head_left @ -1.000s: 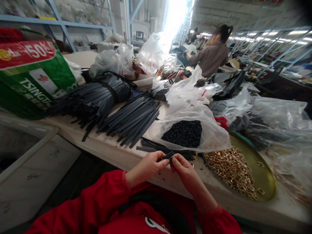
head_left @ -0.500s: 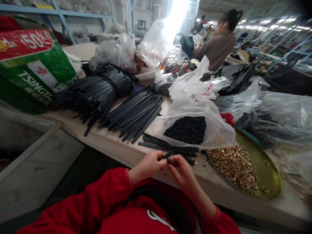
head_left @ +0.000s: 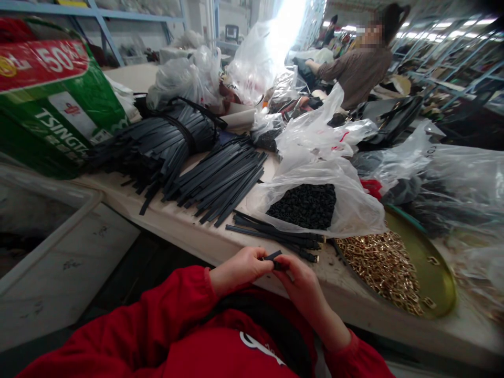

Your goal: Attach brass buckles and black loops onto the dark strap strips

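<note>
The pale worktable (head_left: pixel 334 278) carries a tied bundle of dark strips (head_left: pixel 157 136), a fan of loose strips (head_left: pixel 222 178), a clear plastic bag (head_left: pixel 358 205) of small black loops (head_left: pixel 305 207), and a brass-coloured tray (head_left: pixel 441 273) of gold buckles (head_left: pixel 386 268). Straps with gold-tipped ends (head_left: pixel 275 236) lie before the bag, more fully in view than a second ago. Near the table's front edge, the left hand (head_left: pixel 242 268) clamps one dark strap (head_left: pixel 273 255) between thumb and fingers. The right hand (head_left: pixel 301 278) now covers more of its end than half a second ago; whether those fingers grip it, I cannot tell.
</note>
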`<state>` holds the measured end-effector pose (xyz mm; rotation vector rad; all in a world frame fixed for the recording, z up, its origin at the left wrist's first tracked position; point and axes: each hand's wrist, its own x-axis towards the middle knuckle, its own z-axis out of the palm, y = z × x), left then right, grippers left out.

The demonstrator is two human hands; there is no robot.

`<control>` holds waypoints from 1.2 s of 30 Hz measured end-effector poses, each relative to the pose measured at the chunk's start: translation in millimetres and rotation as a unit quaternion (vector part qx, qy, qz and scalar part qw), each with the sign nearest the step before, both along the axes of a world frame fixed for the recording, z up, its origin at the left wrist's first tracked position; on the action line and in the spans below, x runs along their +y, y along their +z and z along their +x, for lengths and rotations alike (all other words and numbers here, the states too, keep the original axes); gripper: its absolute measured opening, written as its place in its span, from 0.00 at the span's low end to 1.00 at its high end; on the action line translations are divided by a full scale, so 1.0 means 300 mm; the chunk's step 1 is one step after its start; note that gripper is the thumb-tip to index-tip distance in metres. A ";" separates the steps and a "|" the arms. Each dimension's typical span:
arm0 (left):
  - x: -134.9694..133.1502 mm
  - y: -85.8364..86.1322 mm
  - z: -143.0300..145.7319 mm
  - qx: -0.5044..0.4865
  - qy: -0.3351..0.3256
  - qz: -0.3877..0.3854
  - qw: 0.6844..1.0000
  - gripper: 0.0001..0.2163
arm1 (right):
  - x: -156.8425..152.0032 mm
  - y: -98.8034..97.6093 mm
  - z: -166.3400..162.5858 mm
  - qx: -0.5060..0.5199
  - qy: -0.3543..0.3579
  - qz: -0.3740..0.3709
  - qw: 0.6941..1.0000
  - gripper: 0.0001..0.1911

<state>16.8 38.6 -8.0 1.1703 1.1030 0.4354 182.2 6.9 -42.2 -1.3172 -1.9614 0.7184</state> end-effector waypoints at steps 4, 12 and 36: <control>-0.006 -0.012 -0.019 0.015 -0.036 0.061 0.997 0.11 | -0.013 -0.013 0.003 0.088 -0.047 -0.073 0.992 0.06; -0.043 -0.006 -0.055 0.123 -0.069 0.222 0.965 0.14 | -0.012 -0.025 0.008 0.108 -0.069 -0.087 0.988 0.07; -0.059 0.022 -0.072 0.071 -0.050 0.112 0.990 0.17 | -0.062 0.028 -0.073 0.413 -0.077 -0.321 0.849 0.16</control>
